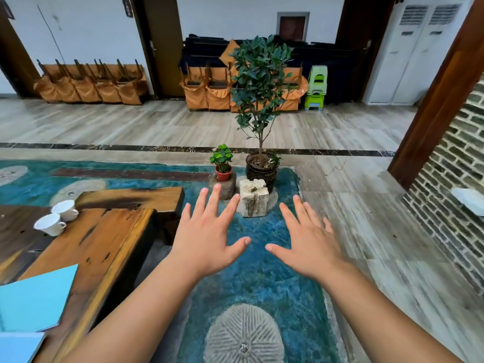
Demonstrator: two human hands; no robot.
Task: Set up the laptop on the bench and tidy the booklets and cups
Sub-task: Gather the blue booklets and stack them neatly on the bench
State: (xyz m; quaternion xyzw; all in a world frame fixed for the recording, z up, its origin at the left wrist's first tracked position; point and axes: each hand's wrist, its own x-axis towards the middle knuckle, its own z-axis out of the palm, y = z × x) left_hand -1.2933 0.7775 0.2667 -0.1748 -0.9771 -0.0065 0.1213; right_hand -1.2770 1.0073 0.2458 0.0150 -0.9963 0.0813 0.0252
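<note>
Both hands, left (pixel 207 239) and right (pixel 309 244), hover spread and empty beside the bench (pixel 104 239); cups (pixel 59 217) and booklets (pixel 34 302) sit on it; best turn towards it first.

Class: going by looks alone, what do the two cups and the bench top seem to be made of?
Two cups: probably glazed ceramic, since they are plain white, smooth and slightly shiny, with thin rims and small handles. Bench: solid wood, apparently varnished; orange-brown grain, dark knots and cracks show under a faint sheen.
</note>
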